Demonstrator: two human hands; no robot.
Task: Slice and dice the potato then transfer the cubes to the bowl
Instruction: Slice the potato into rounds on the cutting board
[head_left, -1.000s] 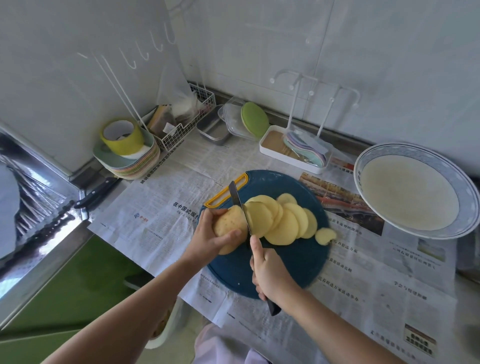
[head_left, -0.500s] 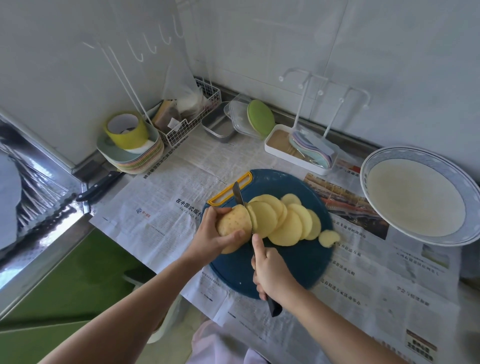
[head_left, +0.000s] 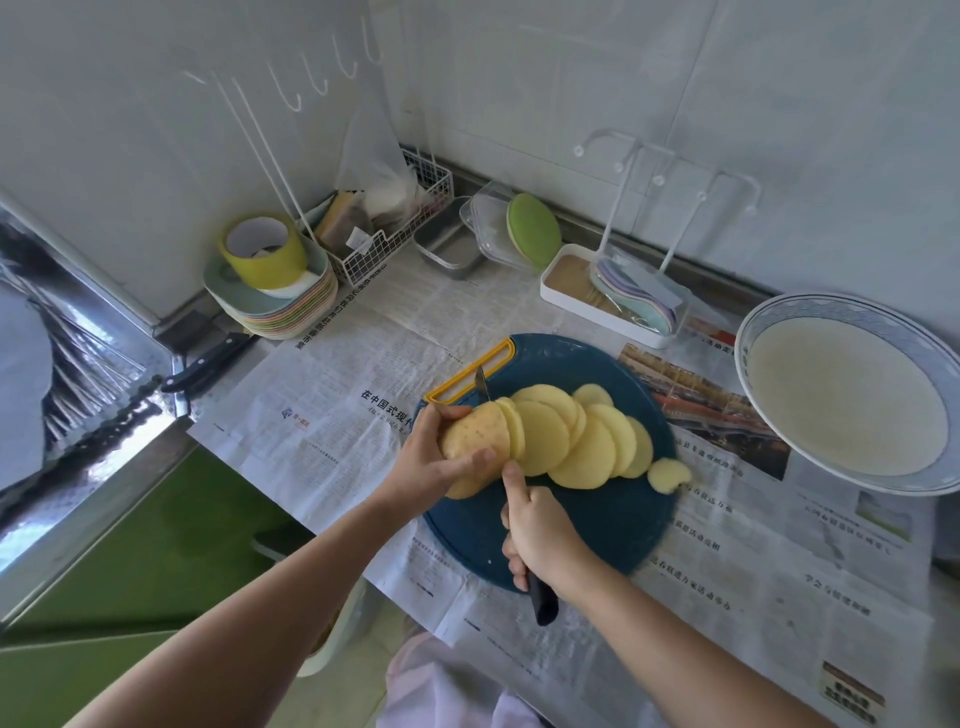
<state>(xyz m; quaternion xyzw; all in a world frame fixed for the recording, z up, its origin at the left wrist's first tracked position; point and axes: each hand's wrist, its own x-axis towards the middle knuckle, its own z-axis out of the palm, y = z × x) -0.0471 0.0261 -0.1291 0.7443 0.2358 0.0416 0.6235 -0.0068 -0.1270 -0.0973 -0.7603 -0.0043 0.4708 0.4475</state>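
**Slicing stage, head view.** The uncut end of the potato (head_left: 475, 434) lies on the left part of the round blue cutting board (head_left: 602, 525), near the yellow handle (head_left: 467, 376) at the board's far-left edge. The left hand (head_left: 423, 467) grips this end from the left, with the thumb on the near side and the fingers curled over the far side. The right hand (head_left: 543, 535) is closed around the black handle of the knife (head_left: 483, 385), forefinger stretched forward along the spine. The blade stands at the cut face, and only its tip shows beyond the potato.

A fan of overlapping round slices (head_left: 576, 441) runs from the blade toward the board's right edge, where one small end piece (head_left: 670, 474) lies just apart from the rest. The wide, blue-rimmed bowl (head_left: 841, 305) sits at the right edge of the newspaper-covered counter (head_left: 337, 415), well apart from the board. No potato pieces show in it.

By this layout, slicing is well along, and neither dicing nor transfer has begun. The potato is probably firm and dense. Its wet cut faces are likely slippery, and the rounded skin side may roll. The sound hold is therefore across the skin, with fingertips tucked back from the blade. The slices are stiff but would snap if bent, so they are best stacked flat for dicing. The short stub leaves the fingers little room from the edge.
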